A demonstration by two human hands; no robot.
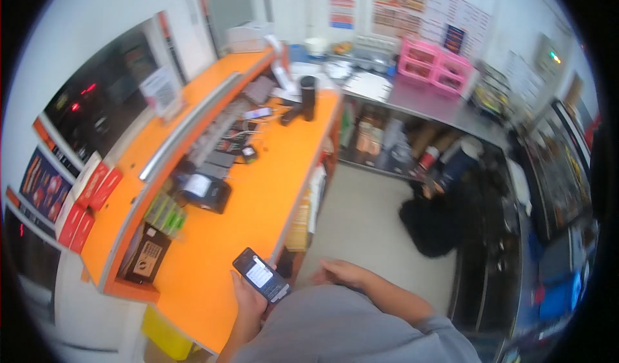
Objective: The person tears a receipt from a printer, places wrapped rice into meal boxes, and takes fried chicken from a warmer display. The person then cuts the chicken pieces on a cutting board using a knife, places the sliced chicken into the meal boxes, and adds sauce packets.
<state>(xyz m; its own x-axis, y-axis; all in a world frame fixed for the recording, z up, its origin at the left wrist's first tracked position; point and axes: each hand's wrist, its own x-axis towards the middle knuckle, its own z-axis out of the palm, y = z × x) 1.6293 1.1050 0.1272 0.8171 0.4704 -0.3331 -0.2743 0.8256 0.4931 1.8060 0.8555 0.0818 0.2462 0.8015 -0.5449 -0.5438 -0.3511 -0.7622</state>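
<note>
My left hand [249, 296] is closed round a smartphone [261, 275]. Its lit screen faces up and shows light message boxes on a dark background. The phone is above the near edge of an orange counter [258, 215]. My right hand [340, 273] hangs in front of my grey shirt, over the floor. It holds nothing that I can see, and its thumb stands apart from the slightly bent fingers. On the counter beyond the phone stands a black receipt printer [207, 192] with white paper on top.
Right of me a person in black [435, 224] crouches by the low shelves. Pink drawers [433, 68] stand on the steel worktop behind. A dark tumbler [307, 97] is at the counter's far end. Red boxes [103, 189] sit on the raised ledge at left.
</note>
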